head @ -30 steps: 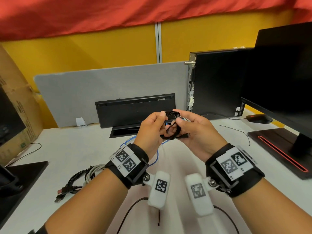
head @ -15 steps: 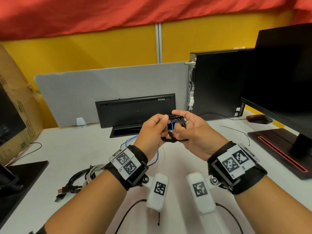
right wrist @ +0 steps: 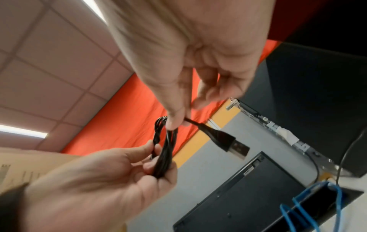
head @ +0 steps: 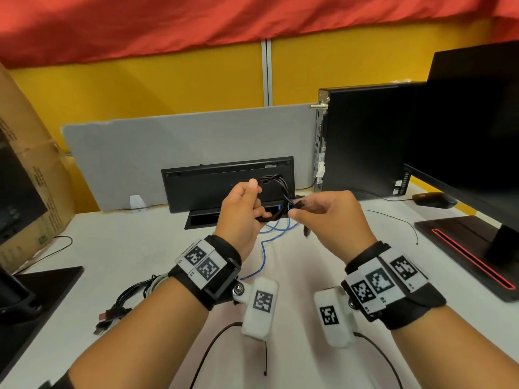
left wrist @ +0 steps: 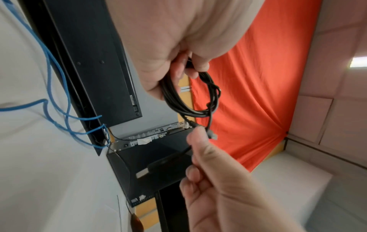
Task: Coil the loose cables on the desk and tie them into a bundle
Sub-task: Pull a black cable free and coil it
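A black cable coil (head: 273, 197) hangs in the air above the white desk (head: 112, 248), in front of the keyboard. My left hand (head: 257, 199) grips the coil's left side between thumb and fingers. My right hand (head: 297, 207) pinches the cable's free end just behind its USB plug (right wrist: 232, 144), to the right of the coil (right wrist: 164, 153). In the left wrist view the coil (left wrist: 190, 100) loops below my left fingers, with part of the end twisted around it. A loose blue cable (head: 264, 248) lies on the desk beneath my hands.
A second cable bundle (head: 132, 299) lies at the near left. A keyboard (head: 227, 183) leans on the grey partition. PC tower (head: 362, 141), monitor (head: 471, 122), mouse (head: 434, 199) and a thin black wire (head: 393, 220) are on the right. A cardboard box (head: 28, 178) stands left.
My hands have come apart. The right hand has drawn the cable's plug end out to the right of the coil, while the left hand keeps its grip and has raised the coil slightly.
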`<action>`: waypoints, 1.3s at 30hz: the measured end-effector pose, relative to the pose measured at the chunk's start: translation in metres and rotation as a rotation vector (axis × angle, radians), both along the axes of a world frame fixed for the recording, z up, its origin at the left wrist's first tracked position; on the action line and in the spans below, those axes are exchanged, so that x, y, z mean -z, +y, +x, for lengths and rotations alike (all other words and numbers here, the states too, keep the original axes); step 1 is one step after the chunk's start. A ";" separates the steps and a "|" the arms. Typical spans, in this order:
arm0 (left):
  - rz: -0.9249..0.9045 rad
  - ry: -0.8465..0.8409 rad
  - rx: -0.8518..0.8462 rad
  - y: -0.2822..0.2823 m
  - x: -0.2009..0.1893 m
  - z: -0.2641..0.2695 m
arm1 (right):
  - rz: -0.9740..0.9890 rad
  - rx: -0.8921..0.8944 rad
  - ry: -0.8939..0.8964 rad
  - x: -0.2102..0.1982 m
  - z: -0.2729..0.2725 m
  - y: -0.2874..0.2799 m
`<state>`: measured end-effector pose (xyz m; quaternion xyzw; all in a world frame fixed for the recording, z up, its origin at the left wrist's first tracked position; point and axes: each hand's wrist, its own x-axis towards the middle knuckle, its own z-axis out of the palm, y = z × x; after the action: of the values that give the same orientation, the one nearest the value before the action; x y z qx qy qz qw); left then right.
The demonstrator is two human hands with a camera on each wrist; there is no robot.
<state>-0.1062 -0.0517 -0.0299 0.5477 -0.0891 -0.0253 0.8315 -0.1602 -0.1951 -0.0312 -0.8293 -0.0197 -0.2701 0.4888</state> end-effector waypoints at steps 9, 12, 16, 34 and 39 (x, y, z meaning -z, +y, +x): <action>-0.334 0.234 0.113 -0.009 0.000 -0.009 | 0.066 0.102 0.006 0.016 0.011 -0.001; -0.324 0.222 0.144 -0.013 -0.001 -0.015 | 0.302 -0.016 -0.004 0.018 0.012 0.004; -0.313 0.193 0.119 -0.015 0.000 -0.014 | 0.591 -0.147 0.033 0.014 0.009 0.011; -0.212 0.099 -0.019 -0.002 0.015 -0.005 | 0.513 -0.136 -0.027 0.021 0.015 0.028; -0.143 0.067 -0.073 0.000 0.014 -0.005 | 0.585 -0.133 -0.004 0.023 0.014 0.033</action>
<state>-0.1111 -0.0514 -0.0434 0.4886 -0.0429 -0.0066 0.8714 -0.1458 -0.1626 -0.0543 -0.6496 0.0038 -0.2334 0.7236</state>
